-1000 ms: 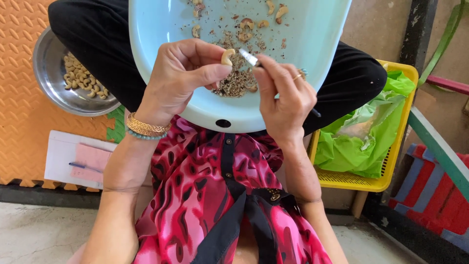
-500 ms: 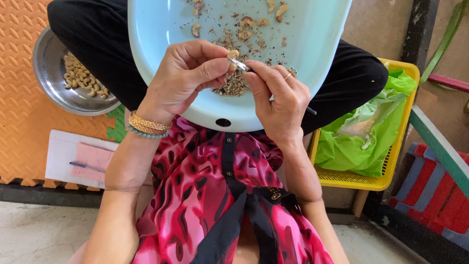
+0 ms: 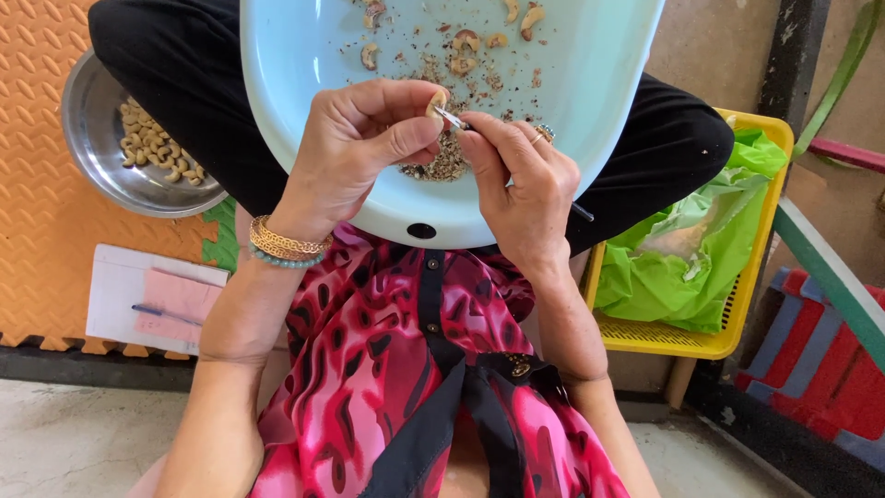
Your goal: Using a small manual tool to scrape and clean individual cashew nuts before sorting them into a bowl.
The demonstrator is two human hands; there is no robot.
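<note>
Presently left hand (image 3: 355, 152) pinches a cashew kernel (image 3: 437, 100) upright; right hand (image 3: 521, 180) clamps a small blade (image 3: 452, 117), lying crosswise, tip touching the kernel.

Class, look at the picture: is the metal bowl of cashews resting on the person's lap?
No, the metal bowl sits on the orange mat beside the leg; the pale blue basin is on the lap.

The basin (image 3: 590, 111) on my lap is pale blue, with brown crumbs and beige nuts (image 3: 458, 41) in it. My blouse (image 3: 387, 369) is pink and red with black marks, my trousers (image 3: 175, 65) black. On my left wrist the bangles (image 3: 284, 242) are gold, with green beads. At the left, the mat (image 3: 37, 184) is orange and the bowl (image 3: 97, 138) silver. At the right, the basket (image 3: 682, 337) is yellow and its bag (image 3: 682, 267) bright green.
</note>
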